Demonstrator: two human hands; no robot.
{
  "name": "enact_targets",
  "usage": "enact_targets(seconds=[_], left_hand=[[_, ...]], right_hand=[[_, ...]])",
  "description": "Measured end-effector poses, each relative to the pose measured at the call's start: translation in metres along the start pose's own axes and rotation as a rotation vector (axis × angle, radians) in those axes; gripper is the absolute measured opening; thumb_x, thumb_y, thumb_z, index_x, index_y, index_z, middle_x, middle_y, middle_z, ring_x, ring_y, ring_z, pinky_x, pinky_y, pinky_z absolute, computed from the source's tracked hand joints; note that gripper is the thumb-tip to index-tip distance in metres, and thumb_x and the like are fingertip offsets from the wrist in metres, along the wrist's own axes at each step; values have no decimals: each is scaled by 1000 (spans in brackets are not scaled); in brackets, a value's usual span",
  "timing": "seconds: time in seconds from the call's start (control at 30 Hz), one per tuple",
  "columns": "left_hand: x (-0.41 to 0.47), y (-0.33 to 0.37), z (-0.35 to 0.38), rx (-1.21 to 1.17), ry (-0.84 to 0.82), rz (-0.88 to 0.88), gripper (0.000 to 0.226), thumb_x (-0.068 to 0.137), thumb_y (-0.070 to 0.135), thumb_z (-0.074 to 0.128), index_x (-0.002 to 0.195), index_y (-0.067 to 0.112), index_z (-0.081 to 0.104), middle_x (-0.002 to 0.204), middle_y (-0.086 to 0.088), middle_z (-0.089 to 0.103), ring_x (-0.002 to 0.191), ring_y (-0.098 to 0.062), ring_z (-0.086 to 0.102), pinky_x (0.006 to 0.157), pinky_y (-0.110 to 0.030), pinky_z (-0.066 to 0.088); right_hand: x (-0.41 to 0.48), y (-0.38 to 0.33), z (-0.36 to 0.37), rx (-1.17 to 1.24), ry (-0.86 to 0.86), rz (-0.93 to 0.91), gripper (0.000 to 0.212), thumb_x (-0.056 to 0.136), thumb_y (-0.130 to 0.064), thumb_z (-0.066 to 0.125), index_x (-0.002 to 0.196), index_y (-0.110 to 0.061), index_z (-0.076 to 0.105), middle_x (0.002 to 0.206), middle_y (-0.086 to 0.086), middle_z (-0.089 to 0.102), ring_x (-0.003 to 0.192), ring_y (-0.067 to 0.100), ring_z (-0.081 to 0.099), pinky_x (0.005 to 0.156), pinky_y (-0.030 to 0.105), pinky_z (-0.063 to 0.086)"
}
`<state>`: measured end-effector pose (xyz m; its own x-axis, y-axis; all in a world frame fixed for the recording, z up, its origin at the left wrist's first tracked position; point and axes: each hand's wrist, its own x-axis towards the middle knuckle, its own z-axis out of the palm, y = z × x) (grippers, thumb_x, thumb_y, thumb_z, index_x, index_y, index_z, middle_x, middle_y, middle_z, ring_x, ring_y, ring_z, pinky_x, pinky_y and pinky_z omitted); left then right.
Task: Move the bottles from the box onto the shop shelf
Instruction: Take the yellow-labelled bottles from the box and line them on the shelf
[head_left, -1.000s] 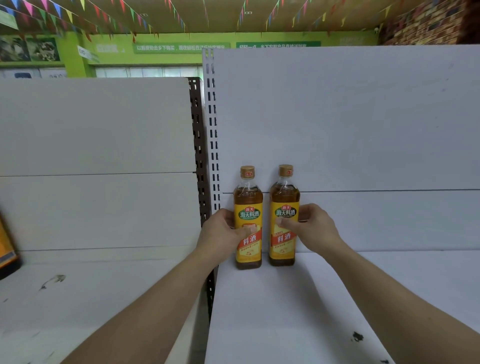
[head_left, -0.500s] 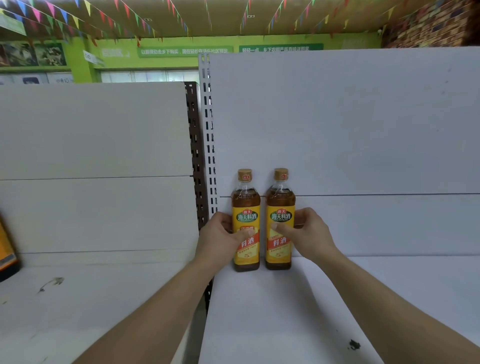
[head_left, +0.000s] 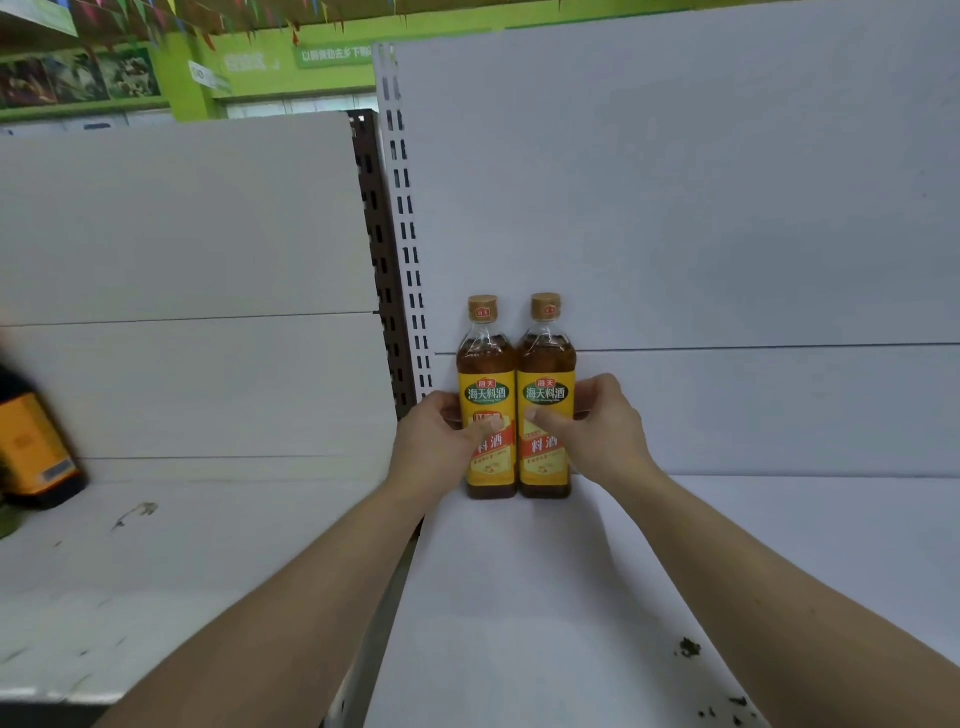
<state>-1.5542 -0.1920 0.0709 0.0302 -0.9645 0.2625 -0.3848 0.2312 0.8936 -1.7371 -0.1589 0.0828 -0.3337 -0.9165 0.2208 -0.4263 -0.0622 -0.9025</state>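
Since the earlier frames the two bottles have been drawn together until their sides are touching, and both are now standing upright on the white shop shelf (head_left: 545, 597), right at the back panel, beside the slotted white upright (head_left: 410, 249). The left hand (head_left: 439, 441) is gripping the left bottle (head_left: 487, 364), its fingers (head_left: 485, 428) wrapping round the label with the thumb lying across the front. The right hand (head_left: 597, 431) is gripping the right bottle (head_left: 546, 364) in the same way, thumb on the front of the label, the other fingers curling behind. Just above the fingers each yellow label is showing a green oval reading 海天料酒 under a small red 海天 mark; just below the thumbs, red characters 料酒 are reading on a red diagonal band. Each tan cap is carrying a small red mark, too small to read. Dark brown liquid is filling the clear shoulders. Far to the left of the left fingers, a blurred dark bottle with an orange label (head_left: 31, 447) is standing on the neighbouring shelf. Behind, a green wall banner (head_left: 332, 52) is carrying white Chinese writing, partly cut off
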Motion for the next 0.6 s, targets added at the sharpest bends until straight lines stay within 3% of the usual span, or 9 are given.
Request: enact_targets(seconds=[0.1, 0.17, 0.23, 0.3, 0.4, 0.5, 0.6], left_hand=[[-5, 5, 0, 11, -6, -14, 35, 86, 37, 81, 115, 26, 65, 96, 16, 67, 83, 4, 64, 64, -16, 50], [-8, 8, 0, 37, -11, -25, 28, 89, 39, 79, 111, 29, 66, 95, 16, 69, 82, 1, 66, 71, -23, 54], [-10, 8, 2, 93, -13, -37, 22, 91, 39, 75, 110, 32, 66, 101, 13, 72, 86, -5, 68, 80, -32, 58], [-15, 5, 3, 163, -36, -54, 33, 94, 38, 72, 123, 27, 63, 113, 7, 71, 97, -14, 68, 85, -35, 57], [-29, -4, 2, 172, -61, -134, 64, 95, 39, 70, 148, 17, 43, 129, -4, 64, 114, -24, 63, 80, -30, 48], [-45, -11, -6, 104, -88, -190, 66, 95, 40, 69, 149, 14, 41, 132, -6, 62, 116, -25, 61, 84, -30, 46], [-59, -17, -19, 41, -124, -195, 61, 95, 42, 69, 145, 14, 47, 134, -5, 61, 113, -21, 59, 84, -30, 44]], right_hand=[[-2, -3, 1, -8, -1, 10, 55, 85, -45, 82, 123, -21, 50, 116, -4, 65, 100, 18, 66, 72, 31, 56], [-6, -5, 0, -12, -9, 30, 62, 85, -42, 82, 132, -19, 48, 119, -4, 63, 103, 20, 66, 80, 38, 60], [-10, -6, 0, -51, -22, 46, 65, 86, -37, 82, 137, -17, 46, 120, -2, 63, 100, 19, 64, 78, 34, 57], [-16, -5, 1, -88, -28, 75, 67, 87, -37, 81, 139, -16, 44, 124, 0, 64, 97, 17, 61, 68, 26, 51], [-31, -7, 2, -117, -43, 112, 69, 91, -47, 75, 143, -16, 41, 129, 3, 61, 97, 17, 58, 57, 20, 42], [-48, -12, 1, -97, -63, 167, 65, 94, -53, 67, 140, -15, 43, 124, 2, 59, 100, 19, 56, 63, 25, 44], [-68, -18, 0, -70, -92, 201, 55, 96, -59, 60, 128, -16, 53, 105, -2, 64, 92, 17, 59, 77, 33, 45]])
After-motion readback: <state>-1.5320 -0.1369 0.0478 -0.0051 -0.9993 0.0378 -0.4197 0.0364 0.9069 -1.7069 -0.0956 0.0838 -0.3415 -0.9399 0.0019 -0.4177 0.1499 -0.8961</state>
